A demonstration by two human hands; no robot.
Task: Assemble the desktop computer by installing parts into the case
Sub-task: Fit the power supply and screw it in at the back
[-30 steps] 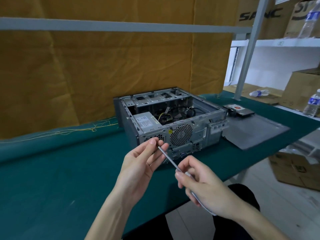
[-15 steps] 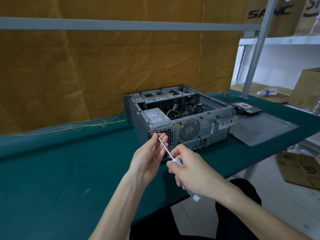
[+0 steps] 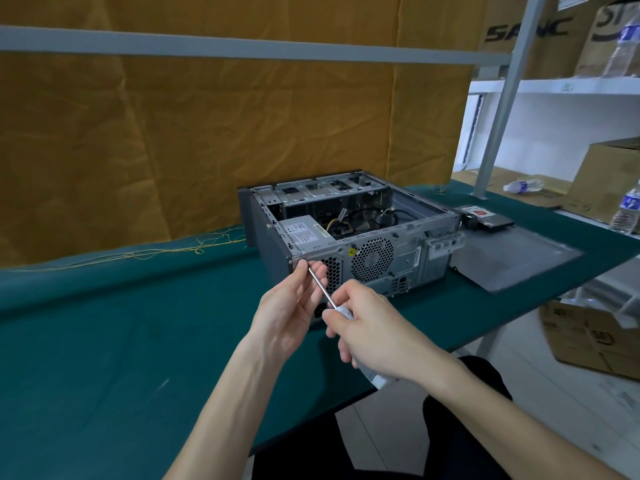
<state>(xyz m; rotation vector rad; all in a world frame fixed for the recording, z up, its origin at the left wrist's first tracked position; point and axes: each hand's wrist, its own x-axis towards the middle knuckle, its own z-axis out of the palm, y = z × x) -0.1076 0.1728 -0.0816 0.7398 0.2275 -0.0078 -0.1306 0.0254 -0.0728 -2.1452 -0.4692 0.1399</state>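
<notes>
An open grey computer case (image 3: 408, 252) lies on its side on the green table (image 3: 104, 341), its rear panel with fan grille facing me. Inside I see a power supply (image 3: 304, 233) and cables. My right hand (image 3: 377, 334) grips the pale handle of a screwdriver (image 3: 323, 289), whose metal shaft points up and left. My left hand (image 3: 291, 306) pinches the shaft's tip, right by the top left corner of the rear panel. Whether a screw sits at the tip is hidden by the fingers.
The case's grey side panel (image 3: 512, 254) lies flat to the right, with a drive (image 3: 485, 218) behind it. Yellow threads (image 3: 156, 252) trail along the table's back edge. Water bottles (image 3: 628, 211) and cardboard boxes (image 3: 595, 334) stand at the right.
Both hands have moved forward and up with the screwdriver, from in front of the case to its rear panel's top left corner. The head camera has shifted a little closer.
</notes>
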